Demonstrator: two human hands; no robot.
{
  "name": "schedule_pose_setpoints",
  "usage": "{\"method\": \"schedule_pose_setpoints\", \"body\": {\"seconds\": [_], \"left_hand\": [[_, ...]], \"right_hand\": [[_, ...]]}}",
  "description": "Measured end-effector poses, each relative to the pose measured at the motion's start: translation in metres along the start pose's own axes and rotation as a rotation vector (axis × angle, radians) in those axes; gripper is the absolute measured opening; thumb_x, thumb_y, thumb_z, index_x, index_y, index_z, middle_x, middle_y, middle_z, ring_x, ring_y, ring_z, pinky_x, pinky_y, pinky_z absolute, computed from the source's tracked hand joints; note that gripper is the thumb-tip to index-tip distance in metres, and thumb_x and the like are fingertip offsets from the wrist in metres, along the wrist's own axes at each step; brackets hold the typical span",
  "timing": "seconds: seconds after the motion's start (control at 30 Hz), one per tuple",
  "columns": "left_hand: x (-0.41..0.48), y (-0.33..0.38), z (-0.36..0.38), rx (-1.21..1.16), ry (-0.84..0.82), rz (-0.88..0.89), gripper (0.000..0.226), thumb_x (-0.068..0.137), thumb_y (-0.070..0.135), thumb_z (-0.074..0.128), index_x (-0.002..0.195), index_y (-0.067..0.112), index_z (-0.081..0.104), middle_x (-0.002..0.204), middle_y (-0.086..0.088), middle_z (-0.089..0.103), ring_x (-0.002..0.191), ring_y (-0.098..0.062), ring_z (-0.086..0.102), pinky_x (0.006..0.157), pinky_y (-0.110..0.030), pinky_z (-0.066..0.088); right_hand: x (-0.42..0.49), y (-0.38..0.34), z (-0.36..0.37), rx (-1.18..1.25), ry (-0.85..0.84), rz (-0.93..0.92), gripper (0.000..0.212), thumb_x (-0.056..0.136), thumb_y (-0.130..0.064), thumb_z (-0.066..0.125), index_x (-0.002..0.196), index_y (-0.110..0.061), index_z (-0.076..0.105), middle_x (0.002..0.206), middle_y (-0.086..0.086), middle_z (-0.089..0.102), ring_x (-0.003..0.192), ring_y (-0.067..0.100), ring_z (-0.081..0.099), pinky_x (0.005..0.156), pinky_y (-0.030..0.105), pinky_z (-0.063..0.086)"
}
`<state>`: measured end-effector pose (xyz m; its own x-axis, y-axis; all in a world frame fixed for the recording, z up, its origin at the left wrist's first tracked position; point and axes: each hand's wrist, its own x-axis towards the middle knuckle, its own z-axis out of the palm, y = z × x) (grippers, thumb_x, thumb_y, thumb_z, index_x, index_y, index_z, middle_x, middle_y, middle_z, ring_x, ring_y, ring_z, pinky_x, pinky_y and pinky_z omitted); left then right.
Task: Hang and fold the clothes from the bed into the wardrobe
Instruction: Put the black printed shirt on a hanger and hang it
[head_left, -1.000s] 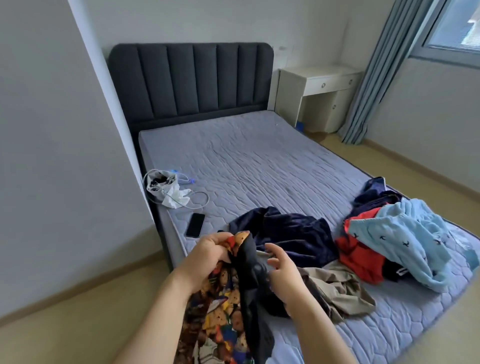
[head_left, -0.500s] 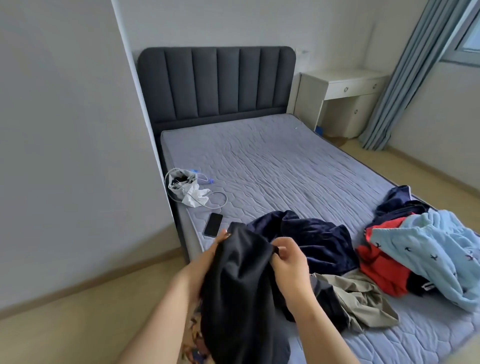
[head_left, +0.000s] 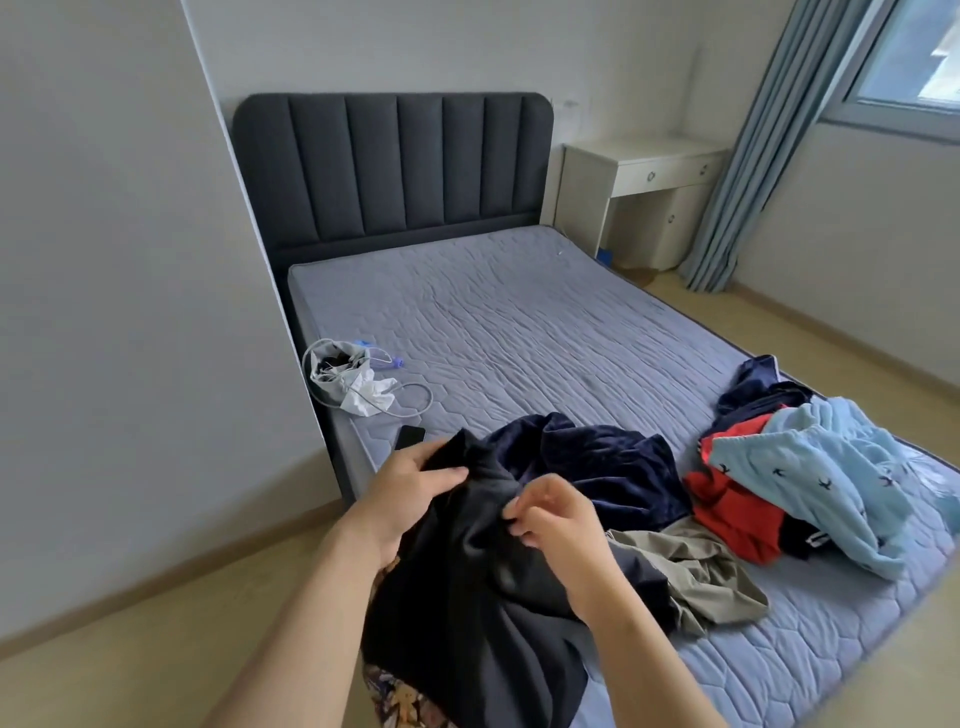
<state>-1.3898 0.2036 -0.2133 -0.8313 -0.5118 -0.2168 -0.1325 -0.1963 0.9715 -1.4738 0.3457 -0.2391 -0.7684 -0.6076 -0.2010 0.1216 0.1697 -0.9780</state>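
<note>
Left hand (head_left: 415, 486) grips the limp black fabric garment (head_left: 478, 597), long axis hanging toward six o'clock; right hand (head_left: 558, 517) pinches a fold

Left hand (head_left: 415, 480) and right hand (head_left: 558, 512) bare; forearms (head_left: 322, 597) unsleeved.

One wide head view
From the foot of the bed (head_left: 519, 332), close, it faces forward and down toward the headboard (head_left: 395, 166).
</note>
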Motion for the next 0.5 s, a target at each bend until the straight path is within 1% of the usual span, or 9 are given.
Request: {"method": "schedule_pose_setpoints", "body": {"seconds": [0.07,0.13,0.2,0.27,0.3,0.37,0.4,0.47,0.5], "left_hand": [[-0.009,0.011,-0.002,0.088,-0.188,0.059,0.03,0.087,-0.002,0.056,0.083,0.021,0.075,0.083,-0.001,0.072,0.078,-0.014,0.068,0.069,-0.021,0.054],[-0.018,0.019,-0.004,0.171,-0.288,0.08,0.023,0.087,0.002,0.058,0.087,0.019,0.074,0.085,-0.002,0.071,0.08,-0.013,0.066,0.073,-0.021,0.053],[-0.025,0.026,-0.008,0.218,-0.307,0.105,0.022,0.088,0.003,0.058,0.087,0.019,0.073,0.086,0.0,0.07,0.083,-0.011,0.065,0.077,-0.02,0.052],[-0.033,0.029,-0.01,0.249,-0.311,0.127,0.022,0.088,0.002,0.058,0.09,0.018,0.073,0.088,0.0,0.07,0.085,-0.009,0.064,0.08,-0.02,0.05],[-0.038,0.03,-0.01,0.268,-0.305,0.135,0.021,0.088,0.002,0.058,0.09,0.017,0.073,0.088,0.0,0.07,0.085,-0.009,0.064,0.08,-0.019,0.05],[-0.047,0.029,-0.009,0.272,-0.24,0.151,0.023,0.087,0.002,0.059,0.086,0.019,0.073,0.086,0.001,0.07,0.083,-0.008,0.063,0.08,-0.019,0.05],[-0.052,0.029,-0.01,0.249,-0.168,0.157,0.023,0.086,0.002,0.06,0.083,0.02,0.073,0.084,0.002,0.069,0.08,-0.008,0.063,0.079,-0.02,0.05],[-0.062,0.029,-0.013,0.181,0.019,0.18,0.025,0.085,0.0,0.06,0.079,0.02,0.073,0.077,0.005,0.07,0.074,-0.006,0.064,0.073,-0.017,0.051],[-0.067,0.029,-0.016,0.167,0.12,0.198,0.024,0.085,-0.001,0.06,0.08,0.02,0.072,0.075,0.008,0.07,0.072,-0.005,0.064,0.071,-0.015,0.051]], "right_hand": [[0.003,-0.003,-0.001,-0.155,0.085,-0.078,0.038,0.077,0.01,0.05,0.089,-0.025,0.055,0.094,-0.003,0.058,0.075,0.009,0.052,0.067,0.02,0.045],[0.007,-0.006,0.0,-0.333,0.057,-0.185,0.058,0.075,0.008,0.054,0.107,-0.04,0.048,0.115,-0.009,0.044,0.101,0.012,0.047,0.09,0.027,0.044],[0.01,-0.011,0.004,-0.493,-0.096,-0.292,0.067,0.073,0.005,0.058,0.112,-0.047,0.046,0.126,-0.014,0.04,0.117,0.017,0.04,0.103,0.034,0.037],[0.013,-0.01,0.007,-0.665,-0.308,-0.334,0.056,0.071,-0.003,0.063,0.114,-0.039,0.058,0.131,-0.014,0.045,0.126,0.022,0.039,0.106,0.042,0.033],[0.012,-0.008,0.007,-0.703,-0.401,-0.326,0.05,0.07,-0.006,0.063,0.111,-0.034,0.064,0.126,-0.017,0.049,0.124,0.021,0.041,0.105,0.043,0.033],[0.009,-0.006,0.006,-0.683,-0.5,-0.273,0.03,0.065,-0.015,0.062,0.09,-0.03,0.067,0.102,-0.021,0.057,0.106,0.019,0.049,0.097,0.043,0.04],[0.007,-0.006,0.005,-0.667,-0.509,-0.246,0.024,0.062,-0.021,0.059,0.086,-0.025,0.064,0.091,-0.015,0.06,0.095,0.018,0.051,0.091,0.041,0.043],[0.005,-0.006,0.004,-0.672,-0.49,-0.224,0.03,0.06,-0.031,0.057,0.086,-0.015,0.059,0.08,0.002,0.061,0.084,0.02,0.052,0.081,0.035,0.044],[0.004,-0.006,0.003,-0.691,-0.479,-0.226,0.028,0.064,-0.033,0.059,0.084,-0.014,0.058,0.076,0.003,0.059,0.081,0.02,0.053,0.076,0.033,0.043]]}}
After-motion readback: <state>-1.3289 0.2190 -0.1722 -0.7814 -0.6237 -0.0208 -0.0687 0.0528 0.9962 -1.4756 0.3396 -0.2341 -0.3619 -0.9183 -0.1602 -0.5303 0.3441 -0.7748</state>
